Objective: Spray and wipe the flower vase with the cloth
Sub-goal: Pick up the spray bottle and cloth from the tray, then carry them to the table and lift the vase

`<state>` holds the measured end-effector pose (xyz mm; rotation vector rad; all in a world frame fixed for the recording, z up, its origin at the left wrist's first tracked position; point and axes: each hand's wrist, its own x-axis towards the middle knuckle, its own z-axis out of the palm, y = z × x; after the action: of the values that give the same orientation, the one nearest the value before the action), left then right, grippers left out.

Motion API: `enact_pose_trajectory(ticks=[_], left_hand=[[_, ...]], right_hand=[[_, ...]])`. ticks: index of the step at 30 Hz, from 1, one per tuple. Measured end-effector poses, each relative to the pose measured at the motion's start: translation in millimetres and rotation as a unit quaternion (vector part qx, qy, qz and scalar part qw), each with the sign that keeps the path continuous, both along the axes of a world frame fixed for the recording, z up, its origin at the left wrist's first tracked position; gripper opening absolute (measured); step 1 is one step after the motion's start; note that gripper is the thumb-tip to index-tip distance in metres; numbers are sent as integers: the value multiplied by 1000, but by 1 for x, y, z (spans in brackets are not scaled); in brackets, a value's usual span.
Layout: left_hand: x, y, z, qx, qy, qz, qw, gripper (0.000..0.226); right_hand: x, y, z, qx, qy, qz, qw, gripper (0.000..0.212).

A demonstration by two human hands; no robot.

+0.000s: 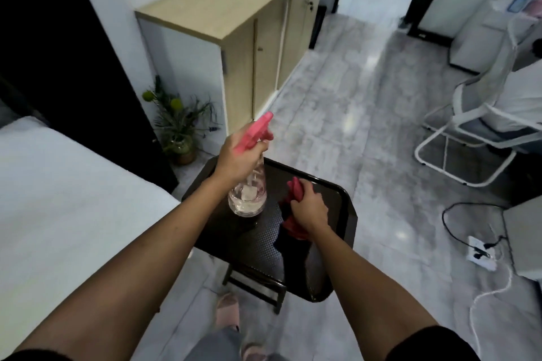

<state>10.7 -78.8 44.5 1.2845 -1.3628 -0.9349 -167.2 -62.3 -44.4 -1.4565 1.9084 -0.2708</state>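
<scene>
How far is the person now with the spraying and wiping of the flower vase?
Early stage. Done: both tools are picked up. In hand: the left hand holds the spray bottle by its pink trigger head above the black tray; the right hand has its grip on the red cloth. Left: the vase with the plant stands untouched on the floor by the cabinet, so spraying and wiping both remain.

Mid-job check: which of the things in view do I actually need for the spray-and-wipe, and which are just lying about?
In use: spray bottle in left hand; red cloth in right hand; flower vase on the floor.

Lying about: black tray, cabinet, white chair, power strip.
</scene>
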Motion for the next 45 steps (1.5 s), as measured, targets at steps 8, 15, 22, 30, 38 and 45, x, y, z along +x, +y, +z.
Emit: enact_pose_trajectory(ticks=[8, 15, 22, 30, 38, 45], left_hand=[[66, 100, 55, -96, 12, 219, 971, 64], [128, 231, 88, -115, -33, 397, 910, 65], [184, 365, 85, -76, -29, 599, 796, 43], [231, 495, 70, -63, -26, 727, 684, 37], [315, 579, 52, -32, -26, 737, 674, 42], [405, 616, 36, -22, -29, 750, 660, 19]], right_hand=[[66, 12, 51, -63, -102, 151, 981, 65], [176, 85, 72, -69, -181, 327, 925, 76], [270, 168, 84, -70, -215, 460, 859, 79], [360, 257, 77, -51, -183, 552, 812, 79], [446, 340, 47, -71, -115, 589, 797, 67], [496, 374, 13, -131, -45, 559, 817, 52]])
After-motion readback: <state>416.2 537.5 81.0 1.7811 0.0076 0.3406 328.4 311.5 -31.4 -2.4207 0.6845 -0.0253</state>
